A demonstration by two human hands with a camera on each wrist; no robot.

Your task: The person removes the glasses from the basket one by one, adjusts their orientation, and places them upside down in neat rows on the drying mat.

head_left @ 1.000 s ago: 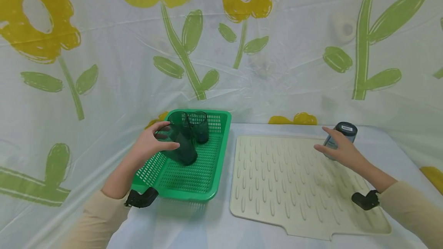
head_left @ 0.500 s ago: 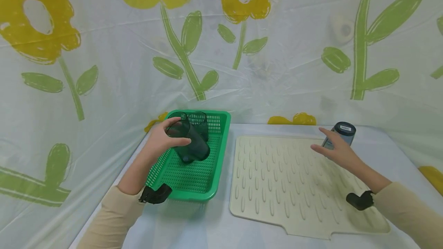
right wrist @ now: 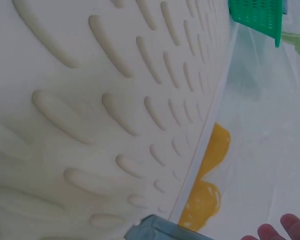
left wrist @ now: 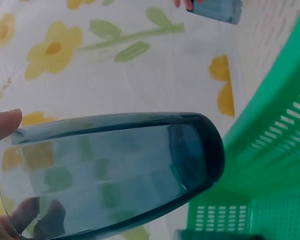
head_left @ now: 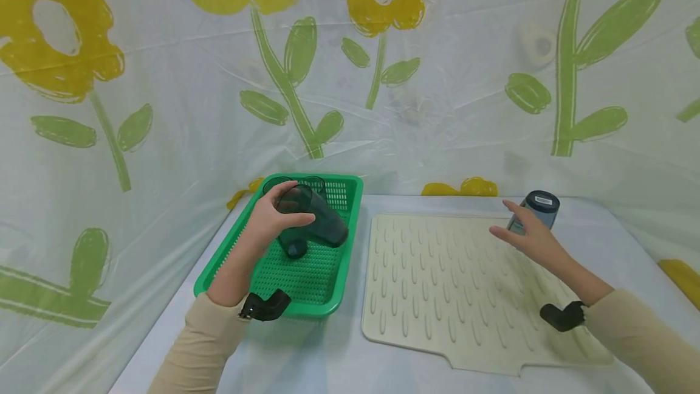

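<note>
A dark-tinted drinking glass [head_left: 327, 227] lies tilted in my left hand [head_left: 268, 217], its rim end between thumb and fingers and its base pointing right, above the green basket [head_left: 350, 248]. The left wrist view shows the same glass [left wrist: 120, 175] held near the rim. Other tinted glasses stand in the basket, partly hidden behind the held one. On the right, an upside-down glass [head_left: 541, 202] with a label on its base stands at the mat's far right. My right hand [head_left: 530, 233] is beside it, thumb and fingers spread apart; whether they touch it is hard to tell.
A cream ribbed drying mat [head_left: 426, 278] lies right of the basket on a white-covered table [head_left: 306, 357]. Behind and to the left hangs a flower-printed curtain [head_left: 448, 120]. Dark wrist cameras are strapped to both wrists.
My left hand has moved right and slightly up with the glass, whose base has swung toward the basket's right rim. The right hand stays beside the upside-down glass.
</note>
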